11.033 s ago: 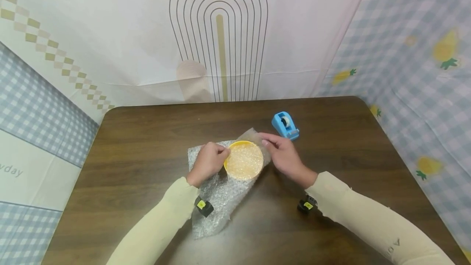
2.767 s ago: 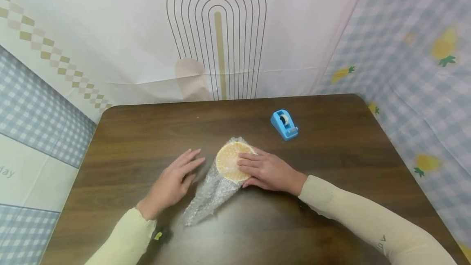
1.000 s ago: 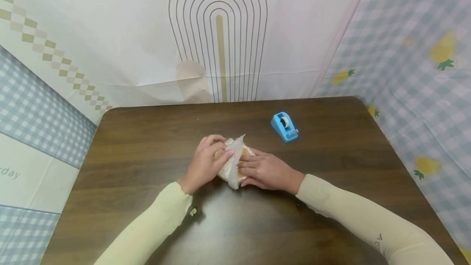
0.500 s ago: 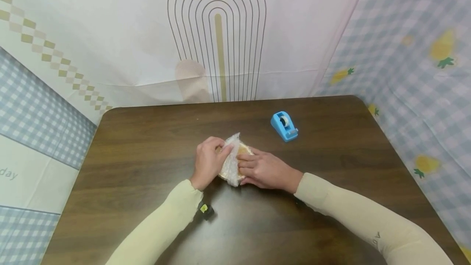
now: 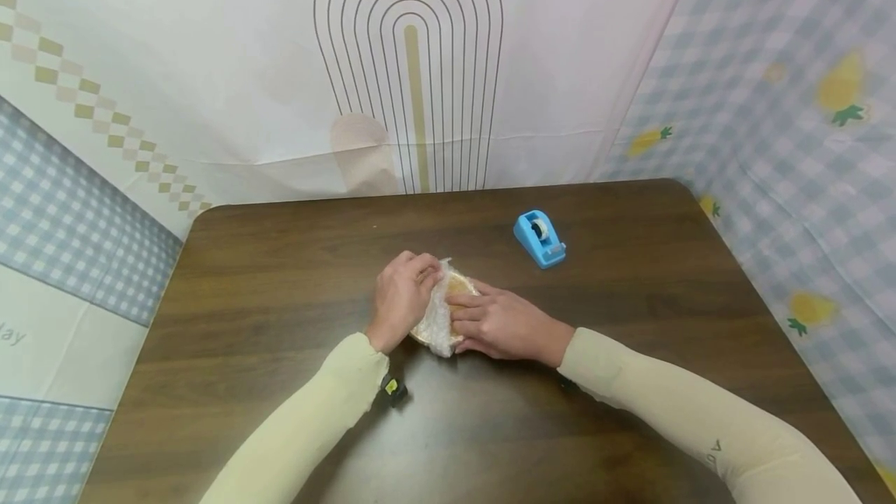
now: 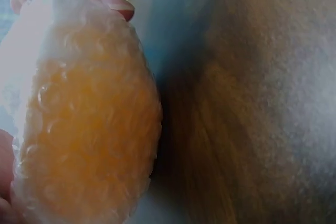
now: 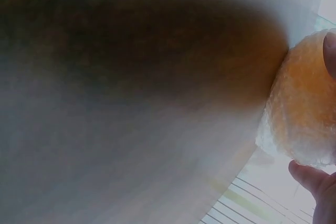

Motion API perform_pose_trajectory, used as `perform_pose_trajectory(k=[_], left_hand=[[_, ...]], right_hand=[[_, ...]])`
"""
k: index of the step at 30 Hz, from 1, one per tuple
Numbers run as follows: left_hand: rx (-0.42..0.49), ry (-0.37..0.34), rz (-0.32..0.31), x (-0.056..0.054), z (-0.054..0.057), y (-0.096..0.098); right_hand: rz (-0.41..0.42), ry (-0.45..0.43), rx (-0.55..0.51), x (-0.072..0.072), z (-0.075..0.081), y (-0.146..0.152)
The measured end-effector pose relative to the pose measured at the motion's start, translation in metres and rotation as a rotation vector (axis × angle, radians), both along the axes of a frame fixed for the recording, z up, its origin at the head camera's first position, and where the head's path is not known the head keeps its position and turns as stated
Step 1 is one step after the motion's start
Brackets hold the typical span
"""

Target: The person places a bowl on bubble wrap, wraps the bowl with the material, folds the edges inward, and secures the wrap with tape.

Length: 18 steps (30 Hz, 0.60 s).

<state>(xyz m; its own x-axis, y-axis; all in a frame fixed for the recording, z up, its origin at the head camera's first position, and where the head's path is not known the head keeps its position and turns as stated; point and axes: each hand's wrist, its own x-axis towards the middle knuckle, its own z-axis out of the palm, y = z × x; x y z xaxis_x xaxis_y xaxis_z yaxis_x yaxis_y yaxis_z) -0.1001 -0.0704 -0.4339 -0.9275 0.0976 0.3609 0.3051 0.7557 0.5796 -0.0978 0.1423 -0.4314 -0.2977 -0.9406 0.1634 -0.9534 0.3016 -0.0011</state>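
Note:
A yellow bowl (image 5: 458,285) wrapped in clear bubble wrap (image 5: 438,323) sits on the table in the head view. From the left, my left hand (image 5: 402,294) has its fingers curled at the wrap's far left edge and pinches a fold of it over the bowl. My right hand (image 5: 507,323) holds the right side, several fingers lying across the top and the thumb against the near side. Close up in the left wrist view, bubbles cover the bowl's rounded orange-yellow side (image 6: 94,124). The right wrist view catches the wrapped bowl (image 7: 304,98) at its right edge.
Behind the hands, to the right, stands a blue tape dispenser (image 5: 540,239) with a roll of tape. The dark wooden table (image 5: 280,294) meets a printed cloth wall (image 5: 266,61) at its far edge. Checked cloth hangs on both sides.
Earlier the wrap lay spread out toward the near left; its loose end is now folded up over the bowl. Lately the left hand has shifted its fingers farther along the fold; the right hand stays put.

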Motion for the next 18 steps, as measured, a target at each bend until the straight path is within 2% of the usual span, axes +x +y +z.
perform_pose_trajectory(k=[5,9,14,18], left_hand=[[-0.073,-0.017,-0.064,-0.002,0.000,-0.001],[-0.101,-0.118,-0.130,-0.005,0.002,-0.005],[-0.075,-0.267,-0.201,-0.007,0.003,-0.011],[-0.080,-0.300,-0.211,-0.007,0.002,-0.013]], right_hand=[[-0.002,-0.003,-0.004,0.000,-0.001,0.001],[-0.003,-0.018,-0.019,0.000,-0.003,0.001],[-0.004,-0.030,-0.057,0.001,-0.005,0.001],[-0.032,-0.052,-0.077,0.004,-0.005,0.001]])
